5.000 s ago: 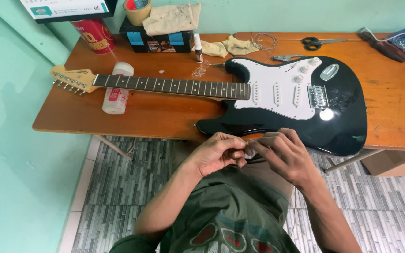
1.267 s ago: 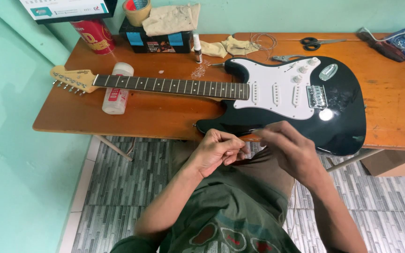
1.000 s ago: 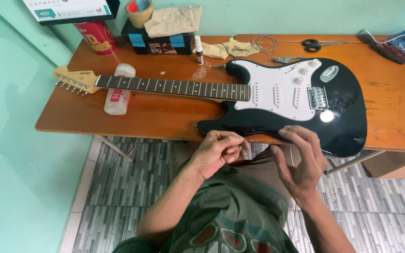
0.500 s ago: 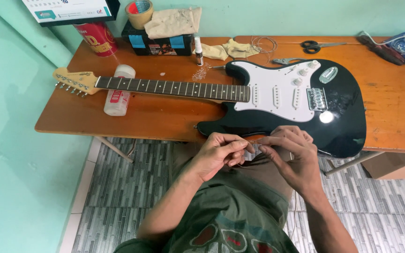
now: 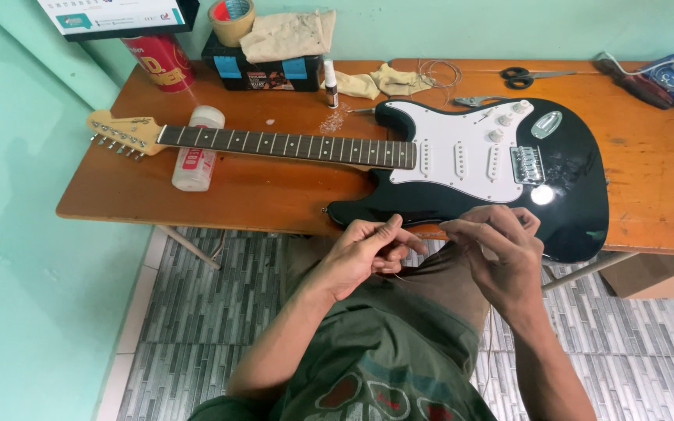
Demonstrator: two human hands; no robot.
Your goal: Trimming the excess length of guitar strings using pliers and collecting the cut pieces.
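A black electric guitar (image 5: 571,203) with a white pickguard lies flat on the wooden table (image 5: 259,195), its neck (image 5: 282,146) pointing left. Both my hands are held over my lap, just in front of the table's near edge below the guitar body. My left hand (image 5: 368,253) has its fingertips pinched on a thin wire (image 5: 398,276). My right hand (image 5: 501,253) is a short gap away, with its fingers curled and pinched on the same wire. A faint strand hangs down beside my right forearm. The wire between my hands is barely visible.
On the table are a white bottle (image 5: 196,148) lying under the neck, a red can (image 5: 161,61), a tape roll (image 5: 232,19), a dark box (image 5: 263,70) with cloths, a small vial (image 5: 330,84), pliers (image 5: 473,100), scissors (image 5: 528,76) and a coiled wire (image 5: 438,74). A teal wall stands on the left, with tiled floor below.
My hands were pressed together half a second ago and have drawn slightly apart. Over the earlier frames my right hand swung out and back while the left stayed in place.
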